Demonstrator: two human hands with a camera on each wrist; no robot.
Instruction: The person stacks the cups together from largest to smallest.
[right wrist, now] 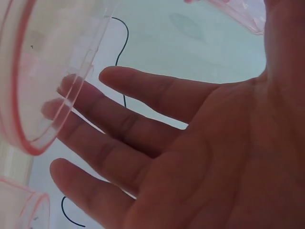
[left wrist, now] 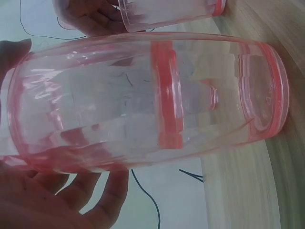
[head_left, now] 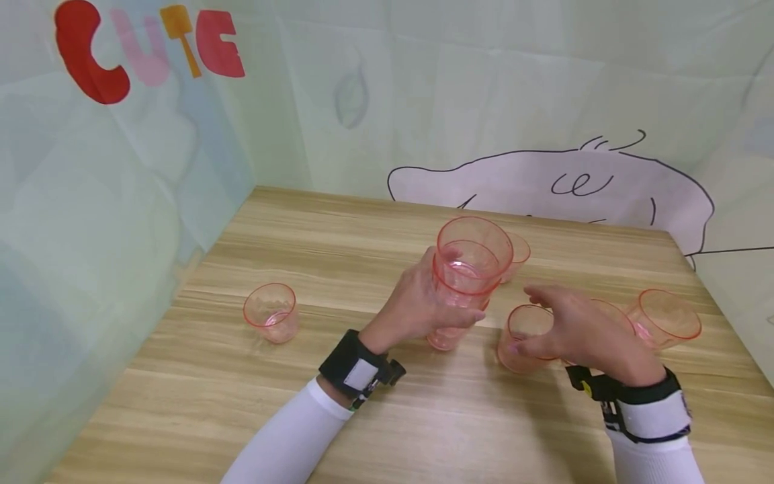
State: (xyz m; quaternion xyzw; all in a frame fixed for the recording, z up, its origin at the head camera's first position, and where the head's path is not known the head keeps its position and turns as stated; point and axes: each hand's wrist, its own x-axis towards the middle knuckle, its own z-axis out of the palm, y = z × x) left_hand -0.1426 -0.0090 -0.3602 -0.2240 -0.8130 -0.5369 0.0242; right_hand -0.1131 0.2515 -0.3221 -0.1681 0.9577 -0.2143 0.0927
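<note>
My left hand (head_left: 417, 299) grips a stack of clear pink plastic cups (head_left: 462, 292), one nested in another, held upright near the table's middle. In the left wrist view the nested cups (left wrist: 105, 105) fill the picture, fingers curled along their side. My right hand (head_left: 583, 329) is spread at a single pink cup (head_left: 517, 356) standing right of the stack. The right wrist view shows its fingers (right wrist: 119, 157) loosely extended, two fingertips behind the clear cup wall (right wrist: 47, 95). Whether they touch that cup, I cannot tell.
Another pink cup (head_left: 272, 319) stands alone at the left of the wooden table (head_left: 387, 417). One cup (head_left: 517, 255) is partly hidden behind the stack. Further cups (head_left: 668, 319) stand at the right, one partly behind my right hand. A printed cloth (head_left: 484, 101) hangs behind the table.
</note>
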